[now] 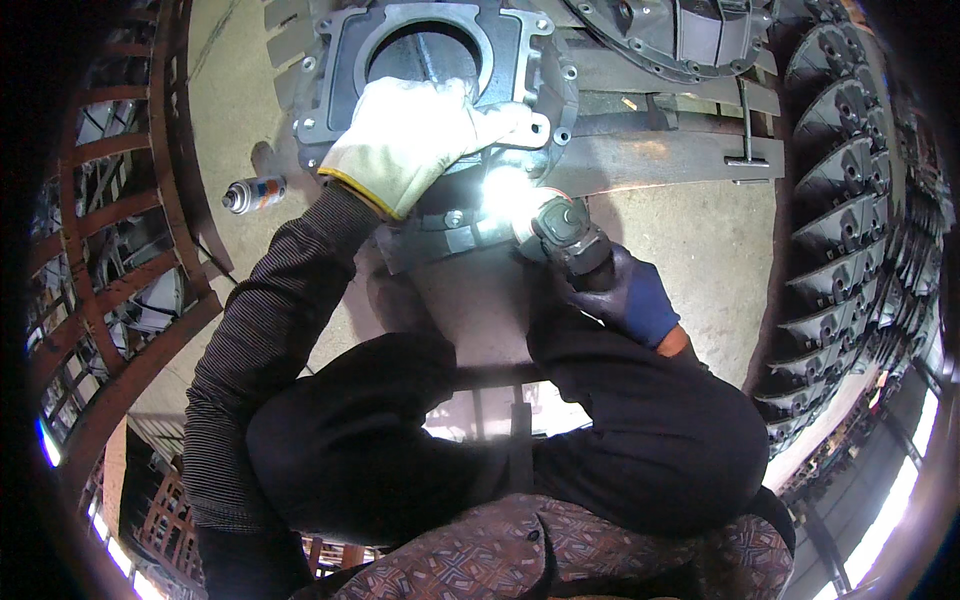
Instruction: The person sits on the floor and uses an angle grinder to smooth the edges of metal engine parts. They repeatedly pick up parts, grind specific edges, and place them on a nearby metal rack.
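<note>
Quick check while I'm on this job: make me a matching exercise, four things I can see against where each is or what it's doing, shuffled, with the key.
Things:
1. Left hand
2. Right hand
3. Spray can
4. Dark grey castings

Places or states:
A. In a long row along the right side
B. Gloved in white, at the lower edge of the round opening in the metal housing
C. On the pale floor, left of the housing
D. Around a dark handheld tool

Pairs: 1-B, 2-D, 3-C, 4-A

White left glove [408,132] (yellow-edged cuff [350,191]), blue-and-black right glove [632,292], grey casting [342,82], grey-striped dark sleeve [268,335]
</note>
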`<state>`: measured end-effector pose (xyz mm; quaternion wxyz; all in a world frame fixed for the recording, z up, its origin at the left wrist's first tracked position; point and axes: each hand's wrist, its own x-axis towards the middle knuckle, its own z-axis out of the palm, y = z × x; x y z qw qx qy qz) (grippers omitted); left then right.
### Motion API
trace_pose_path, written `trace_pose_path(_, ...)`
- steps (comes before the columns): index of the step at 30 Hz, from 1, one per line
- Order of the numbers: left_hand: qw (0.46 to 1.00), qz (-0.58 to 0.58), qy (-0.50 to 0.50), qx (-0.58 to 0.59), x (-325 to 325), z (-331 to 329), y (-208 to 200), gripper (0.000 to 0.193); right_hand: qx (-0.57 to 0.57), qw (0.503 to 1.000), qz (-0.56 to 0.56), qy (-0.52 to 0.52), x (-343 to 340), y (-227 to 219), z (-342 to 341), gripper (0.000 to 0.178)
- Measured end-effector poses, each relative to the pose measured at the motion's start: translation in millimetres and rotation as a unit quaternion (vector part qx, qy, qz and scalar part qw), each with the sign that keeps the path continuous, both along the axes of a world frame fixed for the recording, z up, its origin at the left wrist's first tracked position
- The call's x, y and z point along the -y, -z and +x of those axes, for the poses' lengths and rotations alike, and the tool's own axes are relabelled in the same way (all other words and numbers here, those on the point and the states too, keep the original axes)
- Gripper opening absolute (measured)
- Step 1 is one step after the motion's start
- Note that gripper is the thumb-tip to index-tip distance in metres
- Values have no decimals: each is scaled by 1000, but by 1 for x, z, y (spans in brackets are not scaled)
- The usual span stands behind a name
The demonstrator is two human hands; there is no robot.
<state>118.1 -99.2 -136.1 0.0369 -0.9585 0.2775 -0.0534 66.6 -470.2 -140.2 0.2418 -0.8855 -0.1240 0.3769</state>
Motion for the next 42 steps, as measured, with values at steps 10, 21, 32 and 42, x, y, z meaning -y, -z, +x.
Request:
trace_pose_path(10,1000,20,4,13,1,-3,-5,62,-5,1000,-3,-17,-10,-2,5,89)
trace_pose_path(21,992,8,-51,-113,8,7,-13,54,1,1000,-15,-18,1,6,-3,88)
trace_pose_path(32,991,-1,-53,-122,6,5,-13,57,16,999,-16,-25,-11,7,3,84)
trace_pose_path(42,998,3,10,56,1,4,-9,54,-19,999,-44,15,14,-6,-5,81)
